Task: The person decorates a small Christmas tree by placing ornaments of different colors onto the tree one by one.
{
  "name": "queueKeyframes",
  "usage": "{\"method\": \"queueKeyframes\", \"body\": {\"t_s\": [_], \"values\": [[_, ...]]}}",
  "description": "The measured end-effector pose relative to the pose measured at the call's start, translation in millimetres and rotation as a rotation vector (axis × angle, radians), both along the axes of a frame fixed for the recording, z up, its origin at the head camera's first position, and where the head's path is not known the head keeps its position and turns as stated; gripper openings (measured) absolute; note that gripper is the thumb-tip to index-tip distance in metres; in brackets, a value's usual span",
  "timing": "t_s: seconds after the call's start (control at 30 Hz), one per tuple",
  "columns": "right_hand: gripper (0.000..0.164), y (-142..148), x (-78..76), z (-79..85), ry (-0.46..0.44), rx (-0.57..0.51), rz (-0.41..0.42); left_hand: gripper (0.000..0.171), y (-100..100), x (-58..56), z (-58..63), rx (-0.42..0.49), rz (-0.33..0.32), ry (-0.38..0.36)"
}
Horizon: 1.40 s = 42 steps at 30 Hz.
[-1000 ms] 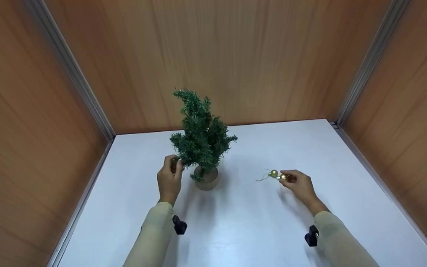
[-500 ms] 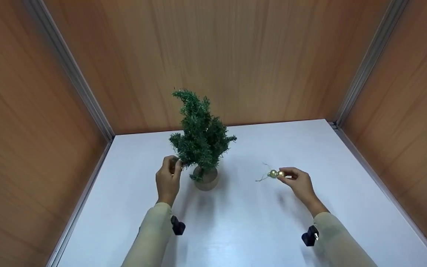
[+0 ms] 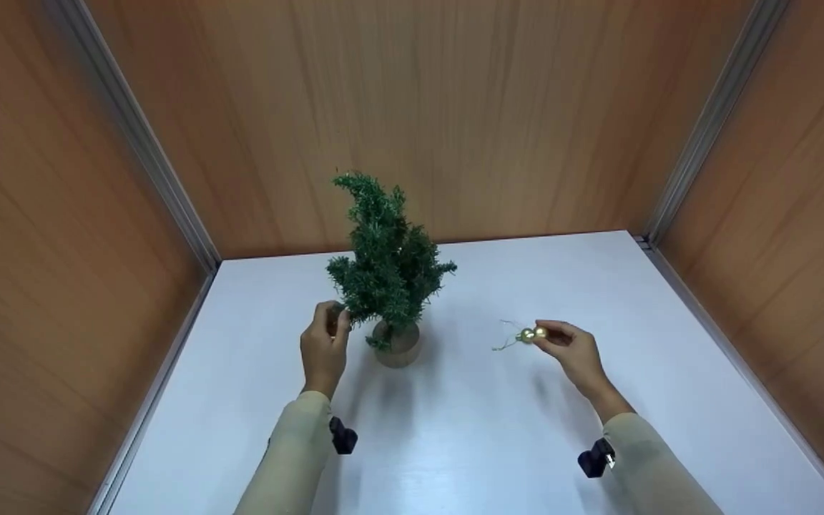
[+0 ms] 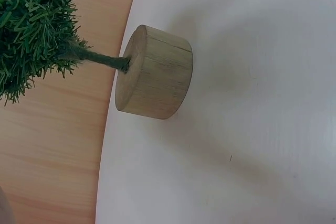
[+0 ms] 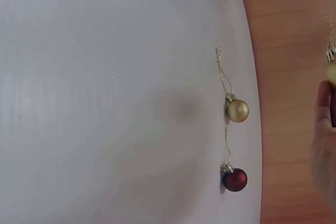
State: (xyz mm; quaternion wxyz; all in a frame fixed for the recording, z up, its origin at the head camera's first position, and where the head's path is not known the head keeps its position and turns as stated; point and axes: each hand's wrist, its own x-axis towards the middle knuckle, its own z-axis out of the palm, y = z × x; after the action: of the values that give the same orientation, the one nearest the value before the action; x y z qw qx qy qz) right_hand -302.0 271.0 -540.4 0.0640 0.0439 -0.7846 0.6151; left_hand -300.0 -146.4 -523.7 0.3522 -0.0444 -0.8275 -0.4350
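Above the white bench (image 3: 469,415), the right hand (image 3: 575,357) pinches a round gold ornament (image 3: 541,332); slackening could drop it. The left hand (image 3: 323,350), grip unclear, could topple the adjacent green artificial tree (image 3: 385,275) by tugging.

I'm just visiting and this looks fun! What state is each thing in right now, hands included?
Tree: upright, its tip bent sideways.
Wooden base: standing flat on the table.
Held gold ornament: pinched in the right hand, string loop free.
Other gold ornament: lying on the table, loop attached.
Dark red ornament: lying on the table, loop attached.
Left hand: at the lower branches; its grip is unclear.
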Motion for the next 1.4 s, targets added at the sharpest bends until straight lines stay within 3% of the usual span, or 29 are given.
{"method": "queueKeyframes", "body": {"t_s": [0.5,1.03,1.13,1.4], "values": [[0.046,-12.9,7.3,11.6,-0.066,-0.029,-0.061,0.016,-0.1,-0.9,0.1,0.012,-0.002,0.013],[0.049,-21.7,16.0,19.2,-0.132,-0.021,-0.057,0.018,-0.2,-1.3,-0.1,0.01,0.0,-0.019],[0.045,-25.5,20.7,27.1,-0.147,-0.032,-0.055,0.018,0.1,-0.8,-0.7,0.008,0.005,-0.021],[0.046,-29.0,21.6,25.4,-0.087,-0.027,-0.045,0.018,0.9,-0.8,-2.6,0.016,0.005,-0.017]]}}
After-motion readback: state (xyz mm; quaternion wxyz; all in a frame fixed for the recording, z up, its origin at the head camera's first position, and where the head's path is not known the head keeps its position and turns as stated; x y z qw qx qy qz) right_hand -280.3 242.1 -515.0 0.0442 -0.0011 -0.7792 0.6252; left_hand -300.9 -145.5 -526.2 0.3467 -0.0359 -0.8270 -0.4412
